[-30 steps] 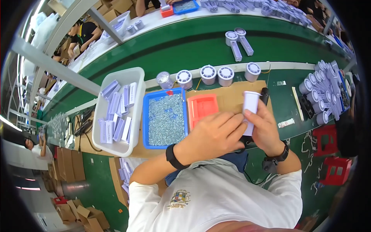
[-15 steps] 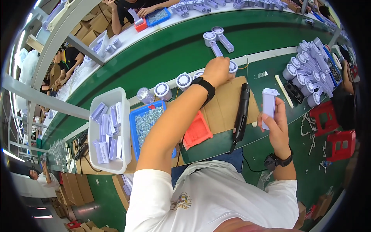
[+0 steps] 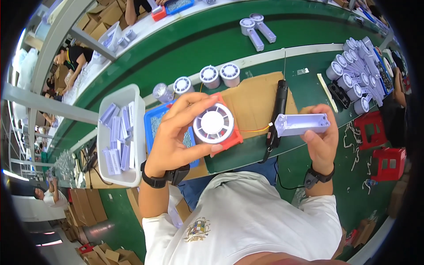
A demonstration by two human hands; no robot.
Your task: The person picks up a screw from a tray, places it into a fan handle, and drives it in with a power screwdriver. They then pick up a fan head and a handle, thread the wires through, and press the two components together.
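Observation:
My left hand [image 3: 170, 139] grips a round lavender fan head [image 3: 213, 123] by its rim, thumb below and fingers above, its white slotted face turned up. A red and yellow wire pair [image 3: 254, 130] runs from the fan head toward a small white connector near the other part. In my right hand [image 3: 323, 148] lies a lavender handle shell [image 3: 302, 125], held sideways with its hollow side facing me. The two parts are apart. Below the fan head sits a red tray [image 3: 230, 140], partly covered. Between my hands a black electric screwdriver [image 3: 279, 106] rests on cardboard [image 3: 251, 99].
Several fan heads [image 3: 210, 76] stand in a row at the bench's back. A white bin [image 3: 139, 145] of handle shells and a blue screw tray [image 3: 152, 115] are at left. Assembled fans [image 3: 353, 81] pile up at right; two more fans [image 3: 252, 35] lie on the green belt [image 3: 185, 48].
My left hand has come back from the row of fan heads with one in its grip. My right hand has turned the handle shell from upright to sideways, exposing its hollow.

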